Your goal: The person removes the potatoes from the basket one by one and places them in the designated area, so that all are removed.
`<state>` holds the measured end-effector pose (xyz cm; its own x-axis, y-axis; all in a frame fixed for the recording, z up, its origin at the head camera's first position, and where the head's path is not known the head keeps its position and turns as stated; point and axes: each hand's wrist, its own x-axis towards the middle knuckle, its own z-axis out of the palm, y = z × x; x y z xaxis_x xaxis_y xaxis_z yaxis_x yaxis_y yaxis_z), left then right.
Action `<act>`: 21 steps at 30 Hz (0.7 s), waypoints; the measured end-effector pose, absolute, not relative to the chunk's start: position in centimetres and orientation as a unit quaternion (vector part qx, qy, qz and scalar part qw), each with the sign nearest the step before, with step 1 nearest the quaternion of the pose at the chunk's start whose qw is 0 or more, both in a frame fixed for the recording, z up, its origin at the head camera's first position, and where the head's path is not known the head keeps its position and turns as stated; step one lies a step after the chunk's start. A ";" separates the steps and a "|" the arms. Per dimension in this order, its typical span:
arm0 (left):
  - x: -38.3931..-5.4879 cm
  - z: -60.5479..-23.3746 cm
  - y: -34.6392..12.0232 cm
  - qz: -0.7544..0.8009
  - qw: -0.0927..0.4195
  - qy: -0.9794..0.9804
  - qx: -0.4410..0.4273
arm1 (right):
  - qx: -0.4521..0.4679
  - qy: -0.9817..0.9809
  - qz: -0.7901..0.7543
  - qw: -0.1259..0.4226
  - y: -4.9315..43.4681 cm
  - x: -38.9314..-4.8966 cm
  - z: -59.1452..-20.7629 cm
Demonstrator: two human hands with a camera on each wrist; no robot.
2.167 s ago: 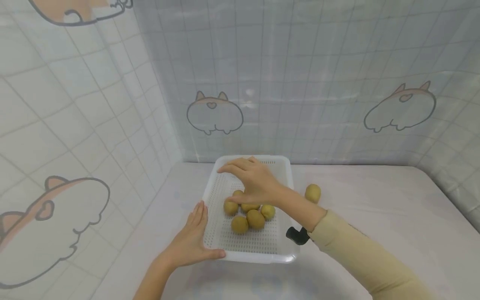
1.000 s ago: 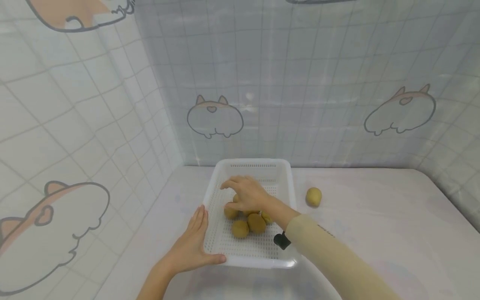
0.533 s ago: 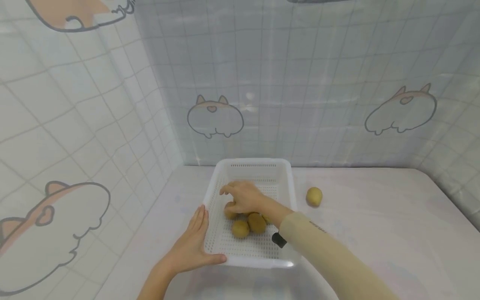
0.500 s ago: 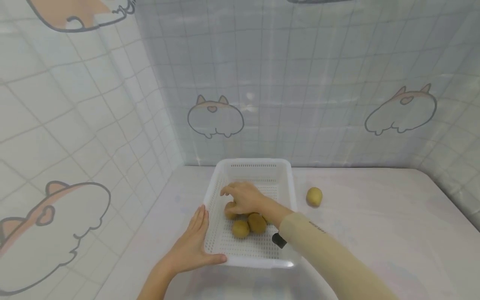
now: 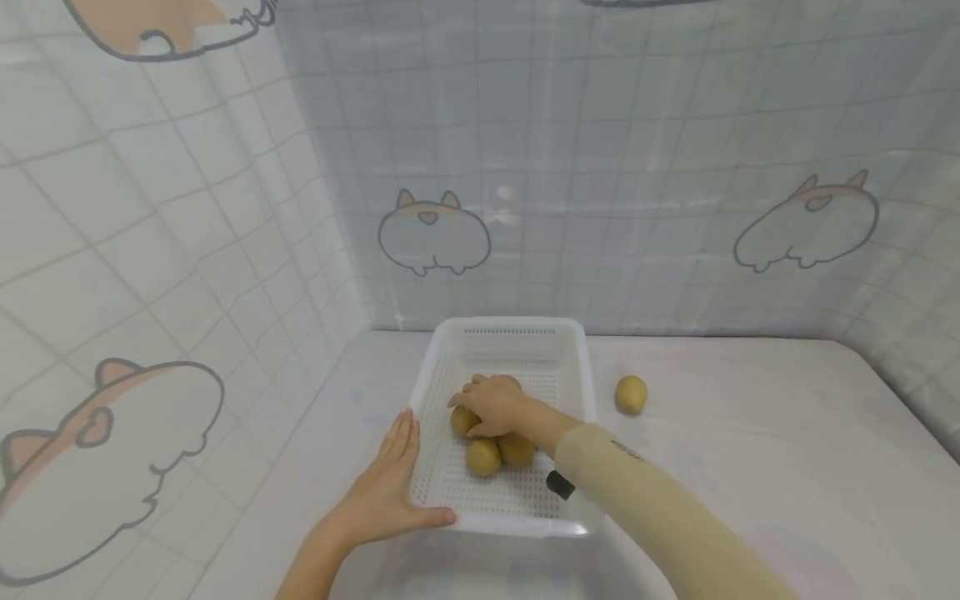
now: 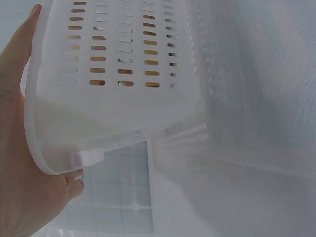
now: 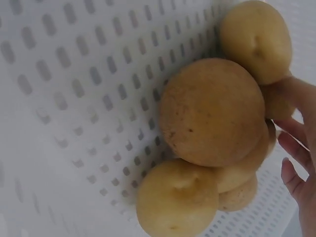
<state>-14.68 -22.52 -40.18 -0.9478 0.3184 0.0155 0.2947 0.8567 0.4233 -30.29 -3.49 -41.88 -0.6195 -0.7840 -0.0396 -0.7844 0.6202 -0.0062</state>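
A white perforated basket (image 5: 583,400) stands on the table with several yellow-brown potatoes inside. My left hand (image 5: 382,492) rests at its near left corner, fingers straight along the side and thumb along the front rim; the left wrist view shows the hand against the rim. My right hand (image 5: 498,404) is inside the basket over the potatoes (image 5: 483,457), fingers spread and loosely bent. In the right wrist view a large potato (image 7: 212,112) sits nearest the camera. The thumb there lies against the potatoes; fingertips (image 7: 289,170) show beyond them. Some potatoes are partly hidden.
One potato (image 5: 631,394) lies on the table (image 5: 750,450) to the right of the basket. Pale grid-patterned sheeting (image 5: 607,208) with cartoon animals hangs behind and at both sides. A small black device (image 5: 559,484) is at the right wrist.
My right hand came down into the basket and lowered further among the potatoes; its fingers shifted slightly right, and a potato behind them now shows. The left hand stayed at the corner.
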 end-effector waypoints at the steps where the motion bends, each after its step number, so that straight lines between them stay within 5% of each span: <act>1: -14.7 -40.2 -22.5 0.216 0.028 0.963 0.159 | -0.436 0.900 0.024 0.015 -3.6 -30.3 -42.0; 21: -14.6 -40.0 -22.4 0.206 0.036 0.965 0.156 | -0.451 0.892 0.028 -0.022 -4.1 -30.2 -42.4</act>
